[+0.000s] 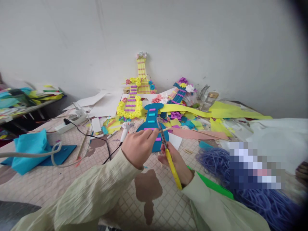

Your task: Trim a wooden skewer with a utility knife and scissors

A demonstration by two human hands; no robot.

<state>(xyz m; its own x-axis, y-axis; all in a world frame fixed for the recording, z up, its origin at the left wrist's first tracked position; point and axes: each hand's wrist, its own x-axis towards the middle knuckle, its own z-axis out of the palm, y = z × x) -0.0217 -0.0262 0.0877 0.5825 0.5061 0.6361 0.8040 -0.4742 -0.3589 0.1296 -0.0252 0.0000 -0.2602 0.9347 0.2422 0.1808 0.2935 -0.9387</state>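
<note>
My right hand [176,162] is closed around yellow-handled scissors [172,168], whose silver blades point up and away from me. Close beside the blades, my left hand [141,146] is closed, its fingertips pinching a thin pale stick [167,129] that pokes out to the right past the blades. Behind both hands stands a blue guitar-shaped cutout [151,124] with short purple and light-blue strips across its neck and body. My left hand hides part of its lower body; I cannot tell whether the hand touches it.
A white glue gun [125,130] lies left of the cutout. Decorated yellow pieces [130,107] lean at the wall. A power strip [72,123] with cables sits left, near blue fabric [32,149]. Purple yarn [216,163] spreads right; a yellow strip [187,109] runs behind.
</note>
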